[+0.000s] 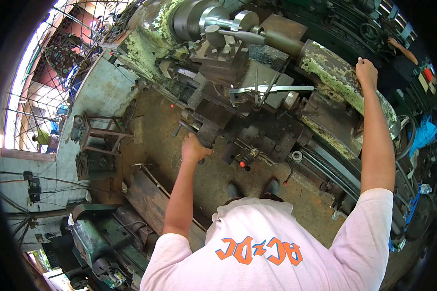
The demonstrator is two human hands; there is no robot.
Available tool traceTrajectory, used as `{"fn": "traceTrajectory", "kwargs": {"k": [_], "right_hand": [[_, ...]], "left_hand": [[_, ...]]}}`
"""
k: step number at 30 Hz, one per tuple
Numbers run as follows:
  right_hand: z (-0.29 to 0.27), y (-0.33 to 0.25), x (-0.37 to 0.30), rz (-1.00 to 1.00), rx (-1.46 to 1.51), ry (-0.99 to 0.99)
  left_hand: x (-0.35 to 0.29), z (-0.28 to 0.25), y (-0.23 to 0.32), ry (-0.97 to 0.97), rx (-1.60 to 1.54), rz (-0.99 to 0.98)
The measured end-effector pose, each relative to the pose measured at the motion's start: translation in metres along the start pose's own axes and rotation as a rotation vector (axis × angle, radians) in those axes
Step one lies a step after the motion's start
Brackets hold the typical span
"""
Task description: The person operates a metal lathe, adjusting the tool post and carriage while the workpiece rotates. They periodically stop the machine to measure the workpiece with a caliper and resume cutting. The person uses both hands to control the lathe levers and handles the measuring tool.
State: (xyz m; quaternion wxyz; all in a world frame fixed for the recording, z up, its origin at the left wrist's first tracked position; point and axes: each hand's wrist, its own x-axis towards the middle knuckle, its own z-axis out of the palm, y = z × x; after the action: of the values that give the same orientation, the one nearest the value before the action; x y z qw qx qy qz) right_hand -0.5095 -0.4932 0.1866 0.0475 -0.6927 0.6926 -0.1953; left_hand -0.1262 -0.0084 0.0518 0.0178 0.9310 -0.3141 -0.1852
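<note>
A worn metal lathe fills the upper middle. My left hand (194,148) is closed round a dark handwheel (206,142) at the front of the carriage. Stretched out to the right, my right hand (367,73) is a closed fist at the top of the green, paint-chipped tailstock (335,63); what its fingers hold is hidden. A shiny metal workpiece (245,20) sits between the chuck (192,20) and the tailstock's end. Nearer me stands the tool post (216,41) with its long handle (247,37). A vernier caliper (286,88) lies on the carriage beside pointed dividers (257,89).
Red-knobbed levers (243,164) stick out at the carriage front. To the left are a metal-framed stool (104,133) and a barred window (39,97). Another green machine (102,233) stands at lower left. A co-worker's arm (404,51) shows at upper right, above a blue plastic bag (426,136).
</note>
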Motion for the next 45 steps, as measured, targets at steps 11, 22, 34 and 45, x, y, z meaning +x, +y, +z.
{"fn": "traceTrajectory", "kwargs": {"k": [11, 22, 34, 45], "right_hand": [[0.041, 0.052, 0.051, -0.257, -0.027, 0.058], [0.019, 0.025, -0.029, -0.117, 1.205, 0.299], [0.158, -0.056, -0.509, -0.487, 0.480, -1.212], [0.315, -0.029, -0.515, -0.165, 0.253, -1.113]], "left_hand": [[-0.012, 0.018, -0.008, 0.208, 0.012, 0.067], [0.035, 0.007, -0.050, -0.245, -0.222, 0.201], [0.069, -0.002, -0.077, -0.611, -0.710, 0.264], [0.055, -0.009, -0.063, -0.454, -0.502, 0.226]]}}
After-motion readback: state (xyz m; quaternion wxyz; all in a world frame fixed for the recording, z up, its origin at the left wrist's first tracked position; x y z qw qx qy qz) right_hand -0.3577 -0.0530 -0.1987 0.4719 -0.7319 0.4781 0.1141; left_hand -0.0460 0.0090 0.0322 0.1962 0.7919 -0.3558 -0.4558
